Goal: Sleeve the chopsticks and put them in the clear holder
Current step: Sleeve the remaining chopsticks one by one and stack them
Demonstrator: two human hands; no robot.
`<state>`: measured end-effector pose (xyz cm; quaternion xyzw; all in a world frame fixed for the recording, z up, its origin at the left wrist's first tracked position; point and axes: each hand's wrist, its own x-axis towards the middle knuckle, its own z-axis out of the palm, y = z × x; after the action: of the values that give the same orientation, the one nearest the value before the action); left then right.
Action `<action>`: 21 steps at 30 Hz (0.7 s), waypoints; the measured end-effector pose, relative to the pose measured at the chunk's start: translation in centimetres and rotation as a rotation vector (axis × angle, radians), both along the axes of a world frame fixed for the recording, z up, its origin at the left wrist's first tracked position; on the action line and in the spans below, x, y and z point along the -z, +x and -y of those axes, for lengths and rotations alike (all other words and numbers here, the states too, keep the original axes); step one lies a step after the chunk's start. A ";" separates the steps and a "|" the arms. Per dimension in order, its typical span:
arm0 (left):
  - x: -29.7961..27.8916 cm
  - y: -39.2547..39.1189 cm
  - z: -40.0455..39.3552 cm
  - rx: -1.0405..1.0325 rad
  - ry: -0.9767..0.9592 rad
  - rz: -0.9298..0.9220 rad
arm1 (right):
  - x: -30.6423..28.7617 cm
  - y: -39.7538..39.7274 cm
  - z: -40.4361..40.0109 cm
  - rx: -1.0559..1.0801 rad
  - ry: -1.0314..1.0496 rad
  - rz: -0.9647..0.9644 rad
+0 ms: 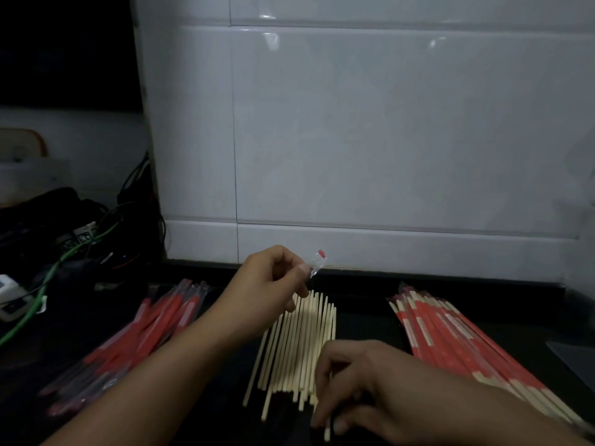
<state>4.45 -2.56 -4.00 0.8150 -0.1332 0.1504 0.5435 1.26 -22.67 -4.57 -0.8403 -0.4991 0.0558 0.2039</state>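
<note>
Pinching clear sleeve at its open end, left hand is raised above far end of bare chopsticks pile at counter centre. Right hand low at near edge, fingers curled round chopstick end; nearer of the two to pile. Chopsticks' long axis runs near-to-far; sleeve sits beyond and left of right fingers. Empty sleeves toward left edge, sleeved pairs toward right. Clear holder not seen. Dim, blurred; count held unclear.
</note>
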 end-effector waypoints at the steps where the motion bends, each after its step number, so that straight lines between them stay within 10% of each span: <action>1: 0.0 0.1 0.0 0.008 -0.002 0.004 | 0.3 0.0 -0.1 -0.005 0.025 -0.001; 21: 0.4 0.3 -0.2 0.004 0.030 0.034 | 1.6 1.1 -0.3 0.036 0.004 0.019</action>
<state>4.74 -2.32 -4.38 0.8201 -0.1464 0.1610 0.5292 2.41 -22.41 -6.21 -0.8494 -0.4857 0.0430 0.2020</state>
